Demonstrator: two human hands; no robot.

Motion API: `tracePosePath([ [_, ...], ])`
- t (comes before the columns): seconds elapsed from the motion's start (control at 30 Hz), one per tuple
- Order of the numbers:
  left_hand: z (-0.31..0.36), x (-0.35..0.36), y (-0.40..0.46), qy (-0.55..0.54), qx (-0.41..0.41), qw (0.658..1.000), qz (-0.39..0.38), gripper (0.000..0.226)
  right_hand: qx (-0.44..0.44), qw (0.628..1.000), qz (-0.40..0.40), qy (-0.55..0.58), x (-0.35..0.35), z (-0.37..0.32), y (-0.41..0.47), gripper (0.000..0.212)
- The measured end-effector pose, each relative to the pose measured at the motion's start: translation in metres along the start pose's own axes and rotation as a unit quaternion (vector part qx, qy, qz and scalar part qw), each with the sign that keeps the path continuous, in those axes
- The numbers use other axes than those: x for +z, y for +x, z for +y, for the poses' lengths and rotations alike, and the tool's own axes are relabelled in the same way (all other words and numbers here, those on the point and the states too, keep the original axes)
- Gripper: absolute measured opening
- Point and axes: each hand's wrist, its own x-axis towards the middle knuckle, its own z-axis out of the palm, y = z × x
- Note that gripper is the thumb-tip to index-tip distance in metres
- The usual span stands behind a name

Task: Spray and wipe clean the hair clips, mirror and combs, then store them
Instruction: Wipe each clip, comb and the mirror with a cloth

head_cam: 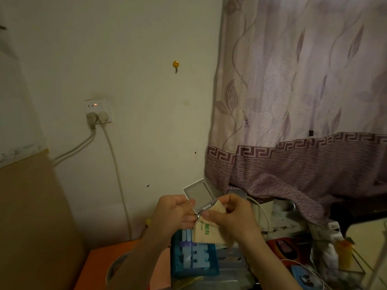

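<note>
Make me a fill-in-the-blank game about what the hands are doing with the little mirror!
1. The left hand holds a small square ____ with a silver frame.
2. The right hand presses a beige ____ against the mirror's lower corner.
3. On the wall, a round hook is coloured ____.
4. The wall socket has ____ plugs in it.

Missing words: mirror; cloth; yellow; two

The mirror's point(198, 196) lower corner is hidden behind fingers point(189, 216); the blue pack's point(193, 260) print looks blurred.
</note>
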Motion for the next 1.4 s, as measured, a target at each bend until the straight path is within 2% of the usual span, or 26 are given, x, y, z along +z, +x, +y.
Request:
tracePosePath([
  [0.1,0.002,-0.002,0.001,0.012,0.003,1.000,0.009,0.016,-0.015,1.000,0.010,-0.007,0.004,0.001,-0.001,0.034],
  [0.27,0.004,-0.001,0.001,0.004,-0.009,1.000,0.023,0.015,-0.055,0.995,0.019,-0.080,0.006,0.003,-0.001,0.031],
  [0.5,0.004,-0.002,0.003,0.021,-0.001,0.999,0.029,0.017,-0.026,0.999,-0.022,-0.004,-0.002,0.001,0.004,0.007],
  [0.7,0.004,-0.003,0.002,0.003,0.013,0.999,0.036,0.012,0.019,0.994,-0.052,0.098,-0.006,0.001,0.006,0.011],
  [0.9,0.003,-0.007,0.006,-0.028,0.024,0.998,0.055,0.011,0.062,0.989,-0.074,0.111,-0.014,0.008,0.001,0.010],
  [1.07,-0.002,-0.003,0.008,-0.009,0.021,0.999,0.048,0.011,0.037,0.994,-0.013,0.098,-0.017,0.007,0.000,0.011],
  [1.2,-0.007,0.003,0.010,0.014,0.021,0.998,0.053,0.009,0.007,0.990,0.041,0.135,-0.010,0.000,0.003,0.007],
  [1.3,-0.008,0.010,0.010,0.015,0.016,0.998,0.052,0.016,0.005,0.980,0.044,0.194,-0.004,-0.003,0.006,0.009],
  [1.4,-0.007,0.014,0.008,0.007,0.011,0.999,0.043,0.017,0.015,0.979,0.028,0.203,0.001,-0.001,0.007,0.011],
])
